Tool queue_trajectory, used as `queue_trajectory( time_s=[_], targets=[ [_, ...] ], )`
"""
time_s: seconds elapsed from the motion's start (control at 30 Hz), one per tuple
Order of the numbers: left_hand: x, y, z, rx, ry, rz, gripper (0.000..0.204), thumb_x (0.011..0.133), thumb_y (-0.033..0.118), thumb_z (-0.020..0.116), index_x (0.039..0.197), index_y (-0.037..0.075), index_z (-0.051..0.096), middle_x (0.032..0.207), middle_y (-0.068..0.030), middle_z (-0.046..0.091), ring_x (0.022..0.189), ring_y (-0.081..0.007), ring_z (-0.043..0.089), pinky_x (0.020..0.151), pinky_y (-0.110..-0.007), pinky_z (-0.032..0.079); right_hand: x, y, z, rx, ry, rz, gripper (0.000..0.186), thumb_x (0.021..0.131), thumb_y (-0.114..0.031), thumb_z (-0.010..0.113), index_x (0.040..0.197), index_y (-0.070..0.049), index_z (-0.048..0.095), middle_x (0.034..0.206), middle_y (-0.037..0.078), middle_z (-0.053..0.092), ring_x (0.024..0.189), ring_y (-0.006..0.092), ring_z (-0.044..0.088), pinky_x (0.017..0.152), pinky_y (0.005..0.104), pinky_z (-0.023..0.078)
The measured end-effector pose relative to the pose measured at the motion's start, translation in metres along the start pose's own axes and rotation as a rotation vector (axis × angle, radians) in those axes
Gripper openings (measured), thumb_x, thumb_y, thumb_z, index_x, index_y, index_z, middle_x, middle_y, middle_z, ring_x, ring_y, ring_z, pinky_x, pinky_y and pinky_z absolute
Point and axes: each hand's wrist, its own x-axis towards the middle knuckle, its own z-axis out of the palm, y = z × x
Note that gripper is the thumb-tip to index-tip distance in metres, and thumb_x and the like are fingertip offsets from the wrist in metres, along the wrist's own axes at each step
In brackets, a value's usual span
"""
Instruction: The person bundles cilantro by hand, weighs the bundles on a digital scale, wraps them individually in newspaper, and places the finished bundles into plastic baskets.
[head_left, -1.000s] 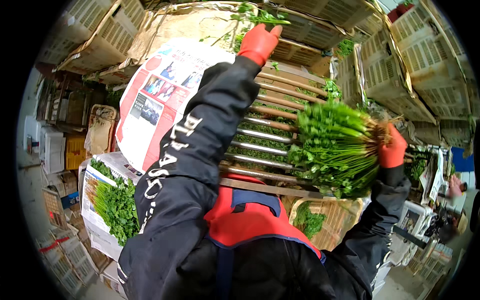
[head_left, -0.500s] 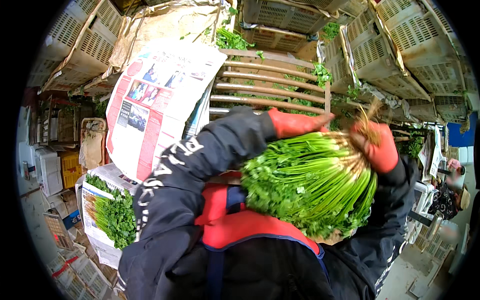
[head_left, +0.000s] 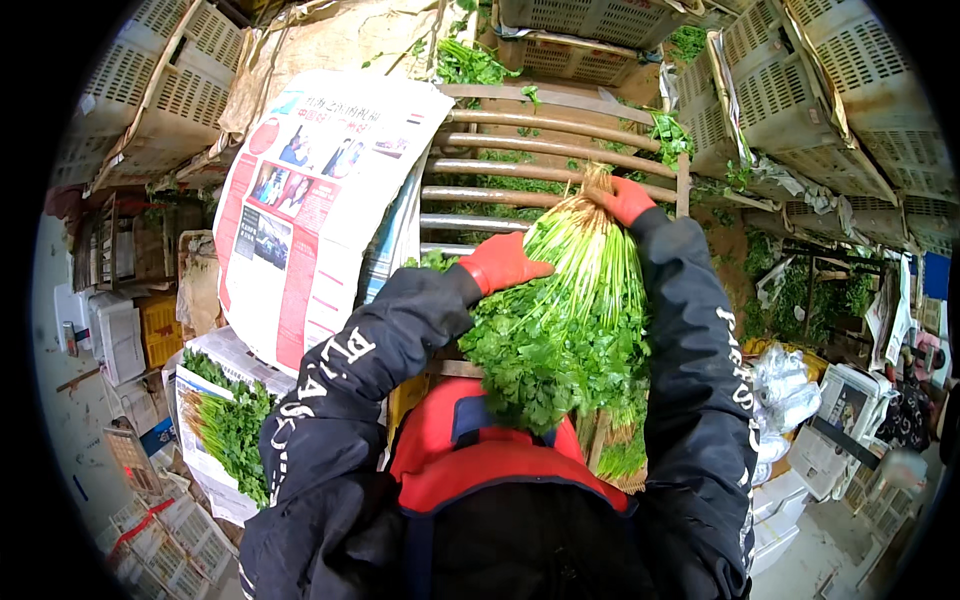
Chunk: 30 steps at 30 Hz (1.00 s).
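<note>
A large bunch of leafy green stems [head_left: 560,330] with pale bases and brown roots lies over the slatted metal rack [head_left: 477,165], roots pointing away from me. My right hand [head_left: 622,200], in a red glove, is closed round the root end. Lower on the left side of the bunch, my left hand [head_left: 500,262], also gloved in red, grips the stems with its thumb side across them. A stack of newspaper sheets [head_left: 300,230] rests beside the rack on the left. Another bunch [head_left: 230,435] lies on newspaper at the lower left.
Perforated plastic crates [head_left: 580,25] line the back and both upper sides, with loose greens [head_left: 470,62] at the rack's far end. Wrapped bundles [head_left: 780,390] and folded newspapers [head_left: 835,420] are at the right. Another person [head_left: 910,420] is partly visible at the far right edge.
The bunch has swung from sideways to roots pointing away and moved left. My left hand came back from the far greens onto the bunch; my right hand moved up and inward.
</note>
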Motion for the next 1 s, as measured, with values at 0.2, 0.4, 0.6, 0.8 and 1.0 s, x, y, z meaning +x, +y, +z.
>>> queue_trajectory(
  time_s=[0.2,0.4,0.6,0.8,1.0],
  targets=[
    [-0.007,-0.001,0.011,-0.193,0.149,-0.046,0.060,0.072,0.047,0.069,0.112,0.003,0.060,0.102,-0.0205,0.065,0.097,-0.0350,0.061,0.085,-0.038,0.047,-0.116,0.043,-0.035,0.109,0.311,0.074,0.068,0.084,-0.042,0.064,0.136,-0.003,0.040,0.109,0.021,0.062,0.098,0.0266,0.062,0.084,0.0367,0.048],
    [-0.010,-0.016,0.051,-0.327,0.424,-0.133,0.060,0.070,0.046,0.069,0.109,0.001,0.058,0.098,-0.0230,0.065,0.096,-0.0371,0.061,0.084,-0.040,0.047,-0.149,0.028,0.074,-0.403,0.688,-0.011,0.054,0.090,-0.025,0.056,0.137,-0.005,0.038,0.109,0.028,0.057,0.096,0.0415,0.057,0.081,0.0447,0.045],
    [-0.014,-0.010,0.046,-0.358,0.378,-0.163,0.060,0.070,0.046,0.070,0.106,0.001,0.059,0.097,-0.0226,0.065,0.095,-0.0382,0.061,0.082,-0.041,0.047,-0.166,0.028,0.025,0.129,0.468,0.214,0.054,0.088,-0.028,0.061,0.130,0.003,0.046,0.120,0.023,0.057,0.109,0.0325,0.056,0.092,0.0375,0.043],
    [-0.014,-0.010,0.046,-0.383,0.375,-0.132,0.061,0.071,0.045,0.069,0.110,0.000,0.057,0.100,-0.0224,0.065,0.097,-0.0365,0.061,0.084,-0.039,0.047,-0.159,0.061,0.024,0.019,0.387,0.330,0.031,0.083,-0.022,0.062,0.104,0.000,0.064,0.097,0.022,0.065,0.091,0.0362,0.062,0.080,0.0381,0.047],
    [-0.016,-0.003,0.045,-0.364,0.372,-0.146,0.058,0.073,0.043,0.069,0.109,-0.001,0.057,0.099,-0.0219,0.065,0.095,-0.0353,0.062,0.083,-0.038,0.048,-0.149,0.042,0.036,-0.301,0.466,0.207,0.036,0.086,-0.024,0.061,0.113,-0.001,0.060,0.100,0.026,0.062,0.093,0.0425,0.057,0.080,0.0458,0.046]
  ],
)
